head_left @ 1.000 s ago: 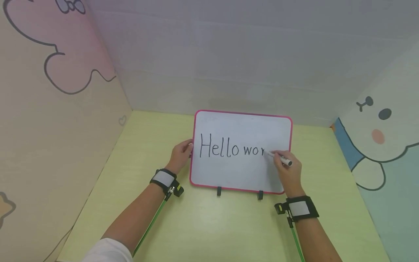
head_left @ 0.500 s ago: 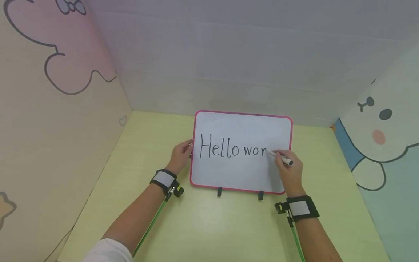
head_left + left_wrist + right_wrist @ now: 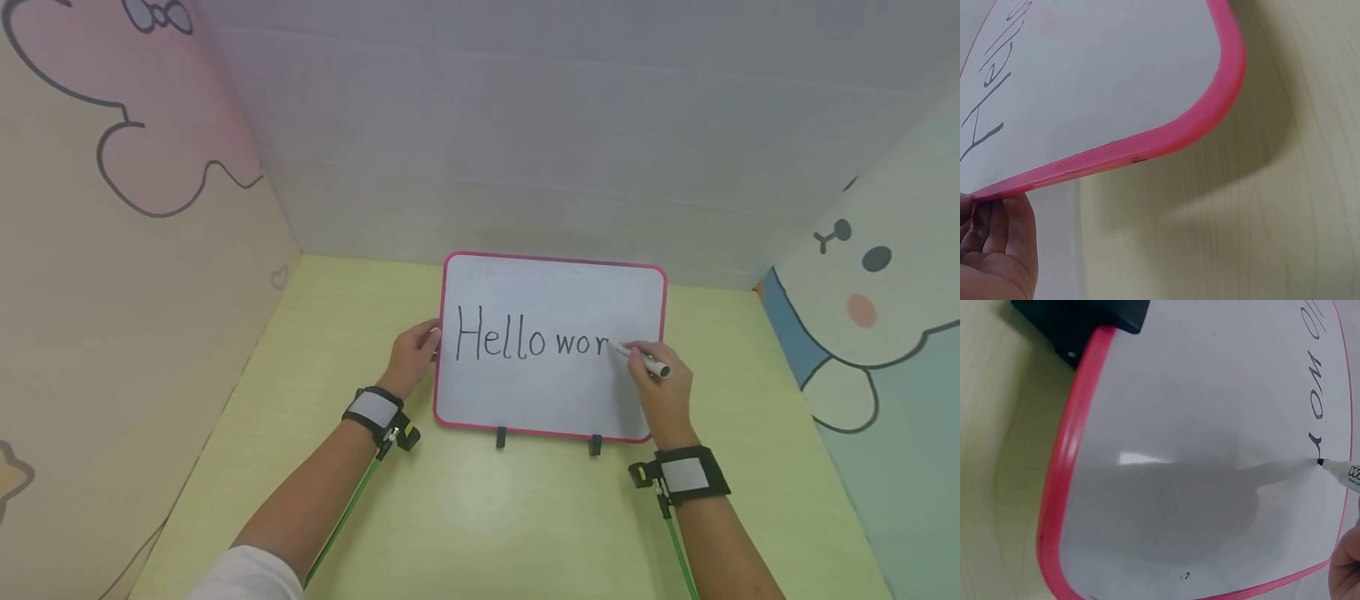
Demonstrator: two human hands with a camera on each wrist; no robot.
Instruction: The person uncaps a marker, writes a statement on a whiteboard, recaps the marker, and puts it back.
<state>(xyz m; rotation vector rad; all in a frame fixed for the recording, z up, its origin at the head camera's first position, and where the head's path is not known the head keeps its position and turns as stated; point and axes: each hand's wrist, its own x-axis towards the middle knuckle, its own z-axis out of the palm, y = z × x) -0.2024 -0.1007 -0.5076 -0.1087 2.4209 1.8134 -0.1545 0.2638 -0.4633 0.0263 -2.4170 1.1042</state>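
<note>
On the surface, left hand grips the whiteboard, right hand writes with pinched marker, next stroke probably needing steadiness.

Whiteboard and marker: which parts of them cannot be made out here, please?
Back of the whiteboard: all views, hidden behind its front.
Middle of the marker: head view, covered by the right hand.
Rest of the marker's print: right wrist view, cut off by the right edge.
Small dark marks: right wrist view, too small to identify.
</note>
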